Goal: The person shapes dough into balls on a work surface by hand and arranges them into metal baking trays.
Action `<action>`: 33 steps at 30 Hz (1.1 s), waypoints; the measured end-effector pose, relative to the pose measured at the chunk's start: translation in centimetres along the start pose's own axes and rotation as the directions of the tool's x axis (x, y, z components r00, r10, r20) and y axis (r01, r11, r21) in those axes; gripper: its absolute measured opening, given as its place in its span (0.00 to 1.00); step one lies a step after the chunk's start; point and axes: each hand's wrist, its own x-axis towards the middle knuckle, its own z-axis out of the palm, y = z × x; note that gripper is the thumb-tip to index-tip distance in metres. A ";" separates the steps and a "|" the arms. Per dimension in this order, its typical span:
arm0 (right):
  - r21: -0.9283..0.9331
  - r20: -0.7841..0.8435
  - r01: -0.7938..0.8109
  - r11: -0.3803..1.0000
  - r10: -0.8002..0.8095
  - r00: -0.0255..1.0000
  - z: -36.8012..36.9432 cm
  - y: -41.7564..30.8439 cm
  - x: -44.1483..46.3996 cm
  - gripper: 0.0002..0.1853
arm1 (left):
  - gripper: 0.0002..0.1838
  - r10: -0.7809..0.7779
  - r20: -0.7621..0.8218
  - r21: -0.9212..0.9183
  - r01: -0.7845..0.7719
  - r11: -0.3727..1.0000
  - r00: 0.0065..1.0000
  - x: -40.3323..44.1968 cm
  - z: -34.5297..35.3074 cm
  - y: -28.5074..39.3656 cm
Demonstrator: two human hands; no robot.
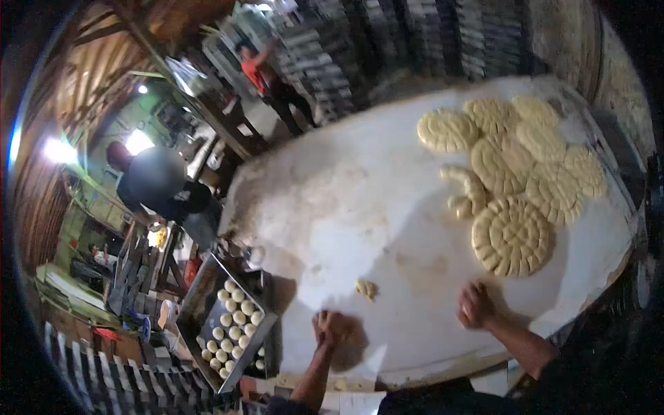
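Note:
My left hand is curled on the white table top, just right of a metal tray of dough balls. My right hand is also closed, fingers bent in, below a large dough coil scored into segments. Whatever either palm covers is hidden. Between and beyond the hands lies a small scrap of dough. A short curved strip of cut dough rests beside the coils.
Several more scored dough coils cover the table's far right. A second tray edge shows beneath the first. One person in dark clothing stands at the left; another in a red top is near stacked trays.

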 end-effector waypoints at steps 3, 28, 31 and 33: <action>0.209 -0.005 -0.316 0.925 0.324 0.946 0.6 -3.1 5.9 0.12 | 0.15 -0.157 -0.046 -0.340 0.132 0.931 0.987 2.9 0.1 6.9; 0.056 -0.120 -0.193 0.980 0.198 0.973 1.1 2.2 5.7 0.06 | 0.16 -0.166 -0.020 -0.066 0.164 0.984 0.986 -7.8 0.0 -4.3; 0.114 -0.308 -0.383 0.917 0.399 0.864 4.1 0.4 11.2 0.05 | 0.12 -0.155 -0.245 -0.253 0.091 0.963 0.957 1.3 -0.9 -2.6; 0.177 -0.329 -0.467 0.867 0.499 0.802 7.4 -0.8 11.8 0.06 | 0.15 -0.370 -0.223 -0.491 0.224 0.842 0.902 3.2 -1.0 0.5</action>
